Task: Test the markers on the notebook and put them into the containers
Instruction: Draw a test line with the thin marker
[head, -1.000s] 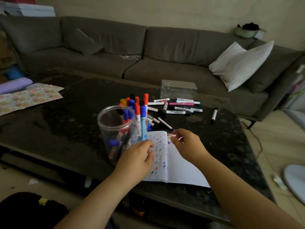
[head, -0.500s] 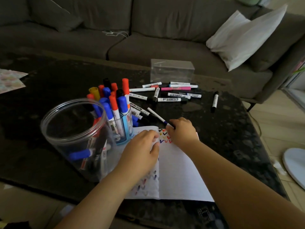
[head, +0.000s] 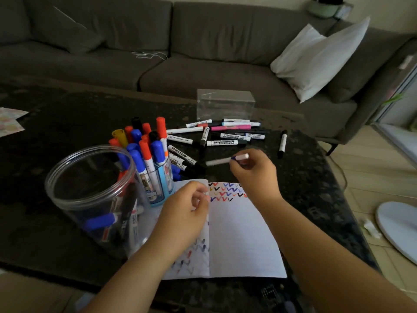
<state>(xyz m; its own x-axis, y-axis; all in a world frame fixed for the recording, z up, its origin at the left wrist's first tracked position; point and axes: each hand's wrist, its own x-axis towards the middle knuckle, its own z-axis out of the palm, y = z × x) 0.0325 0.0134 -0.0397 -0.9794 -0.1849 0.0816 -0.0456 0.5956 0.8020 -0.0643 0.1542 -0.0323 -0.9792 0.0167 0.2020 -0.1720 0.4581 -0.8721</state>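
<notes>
The right hand (head: pixel 253 171), just above frame centre, pinches a blurred white-barrelled marker (head: pixel 226 159) lifted off the open white notebook (head: pixel 243 233) lying on the dark stone desk (head: pixel 67 123). The left hand (head: pixel 187 208) rests with curled fingers on the left page; whether it holds a cap I cannot tell. To the left stand a tall clear plastic jar (head: pixel 90 195) and a packed blue-banded cup (head: pixel 159 184). If the marker is uncapped, its tip could smear the fresh ticks, or a dropped marker might roll among the untested pile (head: pixel 225 134).
</notes>
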